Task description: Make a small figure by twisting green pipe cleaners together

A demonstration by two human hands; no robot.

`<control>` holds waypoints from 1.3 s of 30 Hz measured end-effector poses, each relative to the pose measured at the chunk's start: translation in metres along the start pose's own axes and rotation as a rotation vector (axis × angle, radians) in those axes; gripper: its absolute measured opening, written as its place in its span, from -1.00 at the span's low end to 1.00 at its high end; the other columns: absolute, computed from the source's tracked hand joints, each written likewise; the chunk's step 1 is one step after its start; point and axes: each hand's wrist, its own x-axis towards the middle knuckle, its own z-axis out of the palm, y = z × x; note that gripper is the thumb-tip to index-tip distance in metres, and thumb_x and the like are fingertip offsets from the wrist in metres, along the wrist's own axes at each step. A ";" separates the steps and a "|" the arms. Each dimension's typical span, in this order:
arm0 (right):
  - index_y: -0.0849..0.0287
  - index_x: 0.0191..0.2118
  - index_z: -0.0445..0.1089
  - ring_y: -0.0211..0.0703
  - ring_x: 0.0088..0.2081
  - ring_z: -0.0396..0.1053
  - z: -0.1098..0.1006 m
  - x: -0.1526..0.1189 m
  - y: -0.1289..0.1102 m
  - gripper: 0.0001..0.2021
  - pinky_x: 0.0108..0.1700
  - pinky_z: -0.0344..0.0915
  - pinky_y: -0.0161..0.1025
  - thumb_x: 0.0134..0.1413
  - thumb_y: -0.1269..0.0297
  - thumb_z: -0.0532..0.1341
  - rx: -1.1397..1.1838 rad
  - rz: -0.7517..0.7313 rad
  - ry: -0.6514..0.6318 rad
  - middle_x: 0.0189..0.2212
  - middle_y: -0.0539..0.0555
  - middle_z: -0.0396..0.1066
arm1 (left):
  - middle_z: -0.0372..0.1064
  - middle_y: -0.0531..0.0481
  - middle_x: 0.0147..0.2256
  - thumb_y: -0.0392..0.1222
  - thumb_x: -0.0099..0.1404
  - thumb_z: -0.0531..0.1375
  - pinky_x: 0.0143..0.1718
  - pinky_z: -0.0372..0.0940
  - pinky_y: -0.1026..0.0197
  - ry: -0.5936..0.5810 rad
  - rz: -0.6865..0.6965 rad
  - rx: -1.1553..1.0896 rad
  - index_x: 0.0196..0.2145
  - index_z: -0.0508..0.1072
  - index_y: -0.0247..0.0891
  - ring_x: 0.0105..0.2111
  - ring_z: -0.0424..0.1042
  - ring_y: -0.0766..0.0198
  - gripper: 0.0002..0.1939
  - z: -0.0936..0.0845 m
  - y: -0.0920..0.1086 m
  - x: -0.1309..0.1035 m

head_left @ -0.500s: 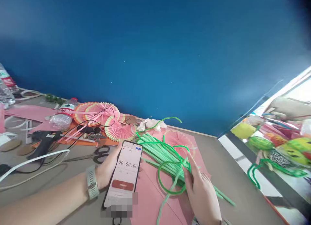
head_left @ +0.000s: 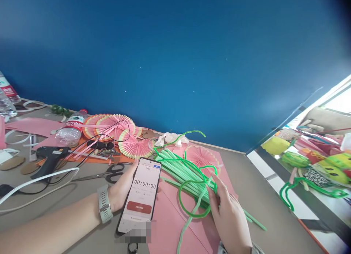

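My left hand [head_left: 123, 190], with a pale green watch on the wrist, is closed around a smartphone [head_left: 142, 190]. Its screen reads 00:00:00 above a red button. On the right, my right hand [head_left: 230, 217] has its thumb and index finger closed on a green pipe cleaner [head_left: 207, 181] at a twisted spot. Beneath the fingers lies a bundle of light green pipe cleaners [head_left: 178, 171], and a darker green one loops around beside it. Pink paper sheets [head_left: 167, 217] are under the bundle.
Left of the phone lie scissors [head_left: 95, 176], a black glue gun [head_left: 49, 162] and cables. Pink paper fans [head_left: 135, 144] and a water bottle [head_left: 72, 129] stand near the blue wall [head_left: 175, 64]. Colourful crafts [head_left: 315, 166] are at the right, beyond the table edge.
Almost nothing has moved. The view has shifted very slightly; both hands keep their places, the left with the phone, the right at the pipe cleaners.
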 end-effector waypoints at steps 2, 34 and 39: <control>0.19 0.10 0.11 0.02 -0.30 0.44 0.000 0.001 -0.001 -0.62 -0.24 0.30 -0.09 0.26 0.14 -0.13 0.001 0.006 -0.003 -0.26 0.19 0.48 | 0.50 -0.36 -0.30 0.31 0.20 -0.07 -0.21 0.30 -0.05 0.007 0.003 0.007 -0.12 0.43 -0.51 -0.34 0.49 -0.07 -0.25 0.001 0.000 0.000; 0.17 0.03 0.16 -0.04 -0.44 0.45 -0.002 0.002 -0.004 -0.66 -0.35 0.30 -0.15 0.25 0.15 -0.13 0.036 0.028 -0.048 -0.38 0.13 0.49 | 0.43 -0.37 -0.16 0.35 0.17 -0.12 -0.08 0.17 -0.20 -0.142 0.005 -0.040 -0.05 0.39 -0.44 -0.19 0.42 -0.19 -0.21 0.013 0.005 -0.010; 0.16 0.03 0.16 -0.03 -0.41 0.45 -0.004 0.001 -0.004 -0.67 -0.34 0.29 -0.14 0.24 0.17 -0.12 0.051 0.041 -0.044 -0.38 0.11 0.48 | 0.45 -0.34 -0.26 0.44 0.08 -0.12 -0.10 0.17 -0.19 -0.184 -0.162 -0.047 -0.12 0.41 -0.44 -0.27 0.45 -0.14 -0.14 0.007 0.003 -0.009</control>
